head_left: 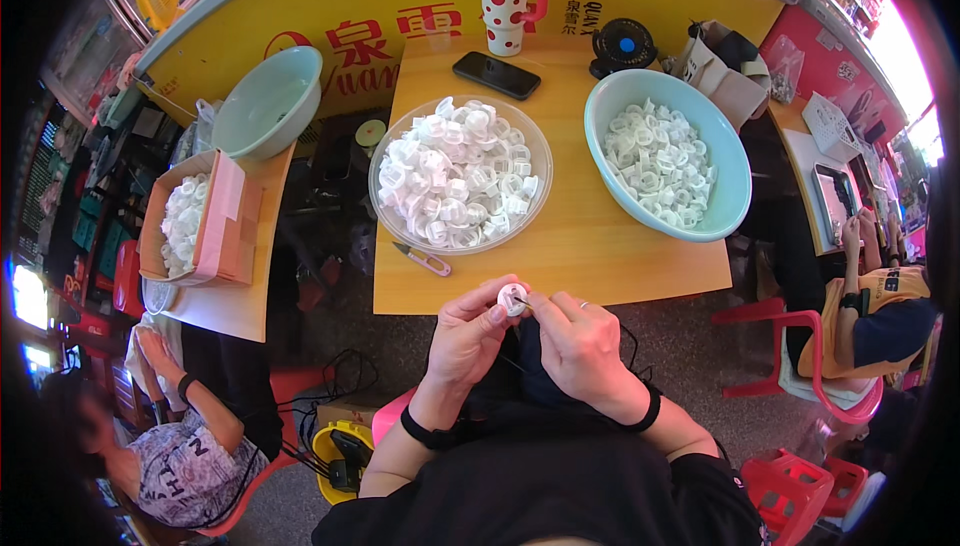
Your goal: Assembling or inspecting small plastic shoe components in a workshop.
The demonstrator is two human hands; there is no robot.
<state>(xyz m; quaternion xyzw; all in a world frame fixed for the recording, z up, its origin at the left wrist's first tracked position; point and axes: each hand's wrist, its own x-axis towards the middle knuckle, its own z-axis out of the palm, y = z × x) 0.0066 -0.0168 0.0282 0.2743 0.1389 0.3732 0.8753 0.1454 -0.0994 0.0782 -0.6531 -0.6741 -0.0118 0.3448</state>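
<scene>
Just off the table's front edge, my left hand (468, 331) pinches a small round white plastic part (512, 299) between thumb and fingers. My right hand (577, 339) is closed on a thin dark pointed tool, its tip touching the face of that part; most of the tool is hidden by my fingers. Beyond my hands, a clear round bowl (376, 186) is heaped with similar white plastic parts (460, 171). To its right stands a light blue basin (735, 181) with more white parts (662, 161) inside.
A small cutter (424, 259) lies near the table's (560, 271) front left. Farther back are a phone (497, 75), a red-dotted tumbler (503, 6) and a black fan (624, 44). People sit at the left (190, 456) and right (875, 321). A cardboard box (225, 236) holds white parts.
</scene>
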